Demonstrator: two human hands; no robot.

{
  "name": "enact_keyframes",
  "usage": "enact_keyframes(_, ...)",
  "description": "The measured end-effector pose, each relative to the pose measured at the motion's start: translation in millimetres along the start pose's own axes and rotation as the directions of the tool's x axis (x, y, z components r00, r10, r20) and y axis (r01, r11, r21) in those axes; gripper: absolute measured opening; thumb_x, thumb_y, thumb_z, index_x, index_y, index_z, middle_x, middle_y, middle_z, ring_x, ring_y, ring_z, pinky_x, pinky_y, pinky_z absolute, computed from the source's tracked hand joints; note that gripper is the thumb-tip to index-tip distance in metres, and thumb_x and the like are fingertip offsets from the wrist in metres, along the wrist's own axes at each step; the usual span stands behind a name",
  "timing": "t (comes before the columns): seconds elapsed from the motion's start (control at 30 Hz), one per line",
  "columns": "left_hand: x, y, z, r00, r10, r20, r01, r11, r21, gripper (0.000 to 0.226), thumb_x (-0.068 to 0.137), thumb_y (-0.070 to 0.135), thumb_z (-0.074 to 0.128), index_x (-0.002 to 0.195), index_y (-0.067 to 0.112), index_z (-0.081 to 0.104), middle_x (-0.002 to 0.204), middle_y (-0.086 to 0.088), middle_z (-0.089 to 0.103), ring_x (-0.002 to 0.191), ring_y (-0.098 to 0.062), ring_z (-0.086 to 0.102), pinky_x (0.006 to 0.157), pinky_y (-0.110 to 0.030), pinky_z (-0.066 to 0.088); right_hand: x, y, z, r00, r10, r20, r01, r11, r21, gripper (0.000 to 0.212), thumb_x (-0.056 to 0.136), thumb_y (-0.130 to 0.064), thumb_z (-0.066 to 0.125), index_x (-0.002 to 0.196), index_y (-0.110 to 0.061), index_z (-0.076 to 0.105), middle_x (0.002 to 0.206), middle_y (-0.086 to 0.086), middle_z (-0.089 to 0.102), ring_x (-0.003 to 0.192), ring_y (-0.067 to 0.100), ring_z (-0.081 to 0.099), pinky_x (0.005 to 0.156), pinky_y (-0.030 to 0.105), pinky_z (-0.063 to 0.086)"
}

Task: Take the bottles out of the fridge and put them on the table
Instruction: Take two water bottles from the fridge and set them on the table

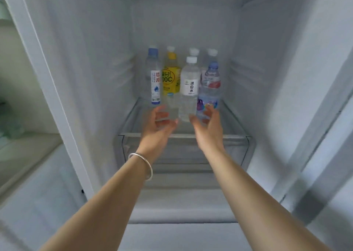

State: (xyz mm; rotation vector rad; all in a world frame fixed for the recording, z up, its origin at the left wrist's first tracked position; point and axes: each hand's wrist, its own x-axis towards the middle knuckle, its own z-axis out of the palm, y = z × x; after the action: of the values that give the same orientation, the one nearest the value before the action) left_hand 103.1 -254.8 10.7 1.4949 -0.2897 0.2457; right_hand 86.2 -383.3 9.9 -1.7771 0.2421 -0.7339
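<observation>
Several bottles stand upright on a glass fridge shelf [183, 135]. From the left: a clear bottle with a blue cap and white label [153, 78], a yellow-labelled bottle [171, 78], a clear white-capped bottle [189, 90], and a blue-capped bottle with a red and purple label [210, 90]. Two more white caps show behind. My left hand [160, 124] is open, fingers spread, just below the yellow bottle and touching nothing. My right hand [208, 124] is open with its fingers curled at the base of the red and purple bottle, apparently touching it without a closed grip.
White fridge walls close in the shelf on both sides. A clear drawer front [183, 149] sits under the shelf. A white divider [47, 78] runs down the left, with another compartment [23, 97] beyond it. A silver bangle [142, 164] is on my left wrist.
</observation>
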Motion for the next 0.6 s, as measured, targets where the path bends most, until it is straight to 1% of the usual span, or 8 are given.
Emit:
enact_keyframes(0.07,34,-5,14,0.999,-0.004,0.038,0.005,1.0,-0.015,0.049,0.082,0.009,0.068,0.127,0.014,0.048,0.104,0.004,0.055,0.081,-0.001,0.055,0.061,-0.005,0.046,27,3,5,0.998,-0.009,-0.058,0.007,0.999,-0.031,0.064,0.076,-0.041,0.068,0.13,-0.016,0.044,0.128,0.002,0.054,0.115,0.019,0.054,0.1,0.039,0.043)
enact_keyframes(0.2,84,-19,38,0.997,0.027,0.071,-0.03,0.999,0.044,0.053,0.081,0.013,0.07,0.128,0.016,0.046,0.124,0.002,0.05,0.105,-0.011,0.054,0.085,-0.021,0.045,72,8,0,0.98,-0.06,-0.187,0.053,0.998,-0.043,0.061,0.078,-0.02,0.07,0.132,-0.011,0.043,0.121,0.002,0.048,0.103,0.011,0.05,0.084,0.005,0.037)
enact_keyframes(0.23,92,-23,44,0.996,0.034,0.078,-0.039,0.997,0.061,0.056,0.08,0.015,0.071,0.129,0.017,0.045,0.127,0.002,0.046,0.111,-0.011,0.05,0.089,-0.024,0.043,80,11,-2,0.971,-0.096,-0.221,0.083,0.994,-0.068,0.063,0.077,-0.019,0.071,0.132,-0.009,0.042,0.12,0.003,0.045,0.105,0.011,0.047,0.086,0.005,0.035)
enact_keyframes(0.37,117,-35,65,0.987,0.077,0.143,-0.091,0.991,0.096,0.077,0.073,0.022,0.078,0.136,0.022,0.034,0.137,0.002,0.035,0.12,-0.011,0.044,0.096,-0.029,0.042,108,27,-3,0.966,-0.11,-0.234,0.074,0.984,-0.16,0.078,0.074,-0.023,0.075,0.14,-0.012,0.035,0.138,0.01,0.04,0.129,0.023,0.039,0.108,0.038,0.035)
enact_keyframes(0.43,126,-38,73,0.987,0.08,0.14,-0.09,0.994,0.066,0.081,0.07,0.024,0.081,0.136,0.021,0.034,0.138,0.001,0.041,0.12,-0.011,0.048,0.096,-0.028,0.044,118,30,-3,0.978,-0.105,-0.182,0.093,0.993,-0.076,0.064,0.071,-0.02,0.078,0.126,-0.028,0.047,0.127,0.0,0.053,0.117,0.011,0.052,0.1,0.036,0.045)
enact_keyframes(0.5,134,-40,80,0.99,0.068,0.123,-0.07,0.997,0.01,0.077,0.067,0.022,0.083,0.132,0.018,0.041,0.127,0.001,0.054,0.111,-0.011,0.058,0.088,-0.026,0.051,125,33,-4,0.985,-0.122,-0.121,0.127,0.991,0.034,0.049,0.068,-0.012,0.081,0.097,-0.04,0.053,0.099,-0.019,0.06,0.089,-0.009,0.061,0.079,0.02,0.051)
enact_keyframes(0.57,138,-38,85,0.995,0.06,0.076,-0.059,0.998,-0.025,0.066,0.066,0.015,0.083,0.12,0.017,0.046,0.11,0.004,0.061,0.094,-0.004,0.062,0.071,-0.013,0.052,133,37,-4,0.989,-0.132,-0.073,0.136,0.989,0.053,0.05,0.066,-0.01,0.083,0.09,-0.039,0.05,0.092,-0.023,0.059,0.079,-0.017,0.06,0.07,0.008,0.047)
enact_keyframes(0.6,139,-37,88,0.997,0.057,0.052,-0.056,0.998,-0.031,0.061,0.066,0.013,0.083,0.115,0.019,0.046,0.104,0.005,0.06,0.088,0.0,0.061,0.064,-0.009,0.051,136,38,-5,0.989,-0.14,-0.054,0.144,0.987,0.066,0.048,0.065,-0.009,0.084,0.09,-0.036,0.053,0.092,-0.02,0.061,0.078,-0.016,0.061,0.069,0.008,0.047)
